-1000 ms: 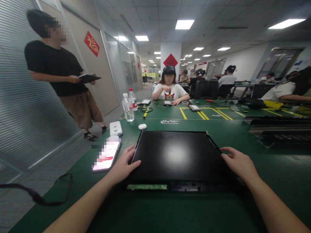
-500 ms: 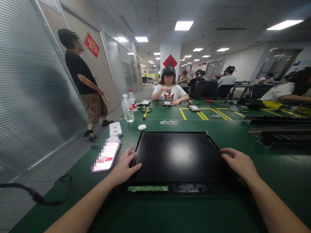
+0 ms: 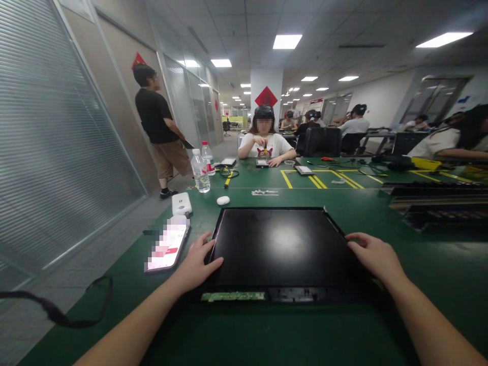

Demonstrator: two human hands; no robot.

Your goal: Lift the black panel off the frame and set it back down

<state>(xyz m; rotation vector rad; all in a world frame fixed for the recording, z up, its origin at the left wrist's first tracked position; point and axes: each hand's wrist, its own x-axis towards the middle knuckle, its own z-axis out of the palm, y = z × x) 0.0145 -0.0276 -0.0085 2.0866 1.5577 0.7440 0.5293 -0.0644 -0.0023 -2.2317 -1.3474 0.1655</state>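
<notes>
A black flat-screen monitor lies face up on the green table in front of me, with a ceiling light reflected in its screen. My left hand holds its left edge, thumb over the border and fingers along the outer side. At the opposite edge, my right hand grips the frame with thumb and curled fingers; some fingertips are hidden behind the rim. A green circuit board shows in the strip along the monitor's near side, left of a black section.
Left of the monitor lie a lit phone, a white device and a small white case. Water bottles stand beyond. Dark metal trays are at right. A black strap hangs lower left. A co-worker sits opposite.
The standing person at left has walked farther away and to the right. My hands and the monitor stay practically where they were.
</notes>
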